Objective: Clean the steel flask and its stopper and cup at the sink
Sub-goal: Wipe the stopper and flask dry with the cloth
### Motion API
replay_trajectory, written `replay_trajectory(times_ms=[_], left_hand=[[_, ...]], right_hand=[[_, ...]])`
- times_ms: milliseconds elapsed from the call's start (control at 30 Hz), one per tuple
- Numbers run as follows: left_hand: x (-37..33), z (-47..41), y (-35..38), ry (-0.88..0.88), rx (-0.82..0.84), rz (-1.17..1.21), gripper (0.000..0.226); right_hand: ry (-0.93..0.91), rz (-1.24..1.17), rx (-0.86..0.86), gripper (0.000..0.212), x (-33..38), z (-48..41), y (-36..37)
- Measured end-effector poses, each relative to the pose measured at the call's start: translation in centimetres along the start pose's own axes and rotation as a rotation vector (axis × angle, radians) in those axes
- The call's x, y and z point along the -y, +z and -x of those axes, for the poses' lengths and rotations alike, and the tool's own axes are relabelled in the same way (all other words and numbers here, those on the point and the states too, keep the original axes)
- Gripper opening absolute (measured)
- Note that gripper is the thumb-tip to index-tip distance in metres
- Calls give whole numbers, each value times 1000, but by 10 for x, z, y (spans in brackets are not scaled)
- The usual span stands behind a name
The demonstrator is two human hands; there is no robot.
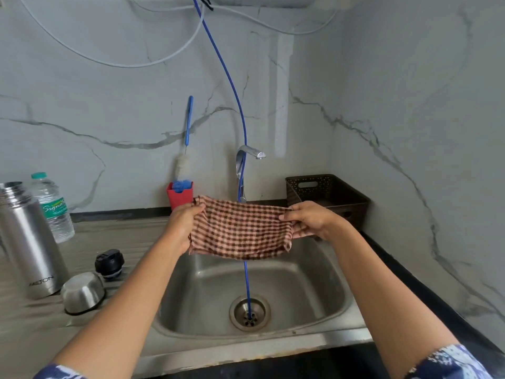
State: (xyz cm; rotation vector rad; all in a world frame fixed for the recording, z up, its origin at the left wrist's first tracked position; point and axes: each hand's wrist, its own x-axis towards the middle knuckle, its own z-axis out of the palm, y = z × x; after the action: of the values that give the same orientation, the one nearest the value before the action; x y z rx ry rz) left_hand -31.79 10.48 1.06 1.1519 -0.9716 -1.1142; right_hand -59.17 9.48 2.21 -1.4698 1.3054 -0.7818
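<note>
The steel flask (28, 242) stands upright and uncapped on the drainboard at the far left. Its steel cup (82, 292) lies mouth-down in front of it, and the black stopper (109, 263) sits just behind the cup. Over the sink basin (213, 291) I hold a brown-and-cream checked cloth (240, 231) stretched flat between both hands. My left hand (181, 222) grips its left edge. My right hand (311, 218) pinches its right edge. Neither hand touches the flask parts.
A tap (250, 154) rises behind the sink. A blue hose (247, 283) hangs from above into the drain (250, 313). A red holder (180, 195) with a bottle brush (181, 162) stands at the back, a brown basket (328, 195) at the right, and a plastic water bottle (53, 206) beside the flask.
</note>
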Motion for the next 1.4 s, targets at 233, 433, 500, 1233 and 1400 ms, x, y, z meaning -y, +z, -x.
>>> replay_trajectory(times_ms=[233, 433, 500, 1233, 1400], left_hand=[[27, 32, 62, 51, 72, -72, 22], [20, 61, 95, -29, 438, 108, 28], [17, 62, 94, 20, 535, 44, 30], [59, -90, 260, -318, 280, -13, 30], [91, -98, 277, -219, 70, 73, 47]], right_hand=[[29, 8, -171, 14, 26, -12, 56], [-2, -387, -104, 38, 22, -8, 49], [-80, -351, -136, 32, 16, -6, 37], [-94, -258, -480, 34, 45, -56, -153], [-3, -105, -550, 46, 38, -90, -163]])
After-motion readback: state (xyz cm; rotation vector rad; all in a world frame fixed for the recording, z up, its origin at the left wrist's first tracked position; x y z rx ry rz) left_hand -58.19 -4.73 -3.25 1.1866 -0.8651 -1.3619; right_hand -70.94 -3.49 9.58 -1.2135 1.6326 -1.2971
